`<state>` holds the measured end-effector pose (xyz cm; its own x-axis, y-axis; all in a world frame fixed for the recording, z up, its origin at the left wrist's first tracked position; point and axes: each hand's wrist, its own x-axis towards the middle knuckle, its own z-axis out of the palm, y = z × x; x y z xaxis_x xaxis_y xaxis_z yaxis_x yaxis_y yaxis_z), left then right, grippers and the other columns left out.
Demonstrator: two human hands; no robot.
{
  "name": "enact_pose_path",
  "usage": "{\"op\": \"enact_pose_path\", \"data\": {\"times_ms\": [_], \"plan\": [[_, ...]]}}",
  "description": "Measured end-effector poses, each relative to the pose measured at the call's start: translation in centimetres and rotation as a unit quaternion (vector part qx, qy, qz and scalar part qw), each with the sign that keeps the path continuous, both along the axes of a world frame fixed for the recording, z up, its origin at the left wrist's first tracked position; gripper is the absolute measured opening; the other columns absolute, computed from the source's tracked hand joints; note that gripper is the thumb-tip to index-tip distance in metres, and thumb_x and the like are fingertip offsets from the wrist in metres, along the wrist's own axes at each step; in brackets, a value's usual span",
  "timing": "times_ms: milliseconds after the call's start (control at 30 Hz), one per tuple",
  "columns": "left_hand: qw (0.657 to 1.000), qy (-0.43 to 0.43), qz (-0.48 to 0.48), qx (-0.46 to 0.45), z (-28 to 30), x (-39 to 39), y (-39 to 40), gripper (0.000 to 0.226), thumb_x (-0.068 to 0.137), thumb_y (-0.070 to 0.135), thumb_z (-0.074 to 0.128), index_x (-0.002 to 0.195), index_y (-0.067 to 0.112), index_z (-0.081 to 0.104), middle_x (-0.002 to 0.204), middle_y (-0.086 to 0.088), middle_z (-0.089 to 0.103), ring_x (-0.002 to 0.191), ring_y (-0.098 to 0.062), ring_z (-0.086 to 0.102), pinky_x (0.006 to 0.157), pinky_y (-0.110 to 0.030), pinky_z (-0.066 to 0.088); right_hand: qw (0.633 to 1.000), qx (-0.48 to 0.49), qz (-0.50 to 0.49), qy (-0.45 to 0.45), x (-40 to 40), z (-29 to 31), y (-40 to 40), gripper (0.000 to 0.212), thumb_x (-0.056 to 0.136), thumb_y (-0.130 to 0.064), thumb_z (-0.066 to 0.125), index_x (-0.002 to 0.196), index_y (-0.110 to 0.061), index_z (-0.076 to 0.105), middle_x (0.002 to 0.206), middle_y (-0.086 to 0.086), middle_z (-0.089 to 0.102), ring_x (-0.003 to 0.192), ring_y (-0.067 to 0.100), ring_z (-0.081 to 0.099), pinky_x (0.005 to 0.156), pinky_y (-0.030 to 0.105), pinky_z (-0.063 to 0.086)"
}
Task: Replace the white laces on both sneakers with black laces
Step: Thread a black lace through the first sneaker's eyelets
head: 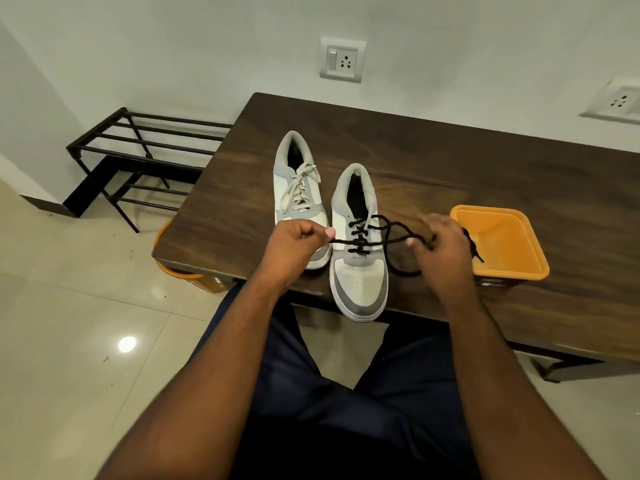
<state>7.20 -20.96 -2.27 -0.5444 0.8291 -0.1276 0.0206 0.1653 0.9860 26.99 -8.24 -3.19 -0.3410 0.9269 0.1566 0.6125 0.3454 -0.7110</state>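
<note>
On the dark table (450, 161), near sneaker (360, 282) half-laced black (358, 237).

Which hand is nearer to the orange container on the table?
The right hand. It holds the black lace just beside the orange container, close to its left rim. The left hand pinches the lace's other end, beyond the near sneaker.

Rt sneaker (360, 271) half black-laced; left sneaker (298, 181) w/ white laces (300, 187)

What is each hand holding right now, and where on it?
Left hand pinches the black lace near one free end; right hand grips its other, looped end.
</note>
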Motion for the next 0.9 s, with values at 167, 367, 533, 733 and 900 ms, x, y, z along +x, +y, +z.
{"op": "enact_pose_path", "data": {"times_ms": [167, 367, 533, 733, 900], "plan": [[0.999, 0.02, -0.034, -0.001, 0.6, 1.9, 1.0, 0.013, 0.09, 0.014, 0.069, 0.085, 0.002, 0.073, 0.059, 0.009, 0.064, 0.051, 0.002, 0.053, 0.055, -0.012, 0.043, 0.968, -0.108, 0.222, 0.043, -4.1, -0.4, -3.2, 0.033, 0.085, -0.024, 0.072, 0.117, -0.028, 0.068, 0.105, -0.008, 0.072, 0.097, -0.005, 0.063, 0.09, 0.026, 0.047], [0.998, -0.055, -0.032, 0.01, -0.1, -1.1, -0.6, 0.011, 0.091, 0.005, 0.066, 0.097, 0.01, 0.074, 0.076, -0.009, 0.062, 0.053, -0.014, 0.05, 0.048, -0.023, 0.044, 0.976, -0.168, -0.024, 0.137, -2.3, -1.6, -0.8, 0.022, 0.089, -0.023, 0.065, 0.069, -0.024, 0.073, 0.069, 0.002, 0.073, 0.067, 0.016, 0.066, 0.071, 0.036, 0.053], [0.998, -0.061, 0.032, -0.001, -0.3, -0.2, -0.3, 0.019, 0.085, 0.007, 0.074, 0.103, 0.011, 0.069, 0.078, -0.009, 0.063, 0.037, -0.008, 0.045, 0.036, -0.016, 0.032, 0.989, -0.139, 0.05, 0.019, -1.9, -1.3, -1.1, 0.056, 0.084, -0.032, 0.072, 0.136, -0.035, 0.052, 0.131, -0.003, 0.057, 0.118, 0.013, 0.052, 0.101, 0.038, 0.044], [0.993, -0.098, -0.017, 0.057, 1.1, 1.2, 0.9, 0.042, 0.084, 0.008, 0.075, 0.12, 0.021, 0.057, 0.098, -0.005, 0.065, 0.039, -0.012, 0.044, 0.036, -0.02, 0.033, 0.914, -0.215, 0.288, 0.189, -5.0, 0.8, -4.1, 0.088, 0.09, -0.011, 0.065, 0.147, -0.045, 0.008, 0.146, -0.011, 0.044, 0.132, 0.005, 0.045, 0.109, 0.031, 0.04], [0.992, -0.101, 0.037, 0.062, 1.5, 1.4, 1.7, 0.038, 0.096, 0.014, 0.061, 0.13, 0.024, 0.046, 0.099, -0.001, 0.062, 0.039, -0.011, 0.043, 0.038, -0.021, 0.034, 0.892, -0.278, 0.224, 0.278, -5.9, 0.2, -4.1, 0.067, 0.084, 0.002, 0.068, 0.137, -0.032, 0.042, 0.085, -0.005, 0.068, 0.078, 0.007, 0.064, 0.075, 0.023, 0.051]]}}
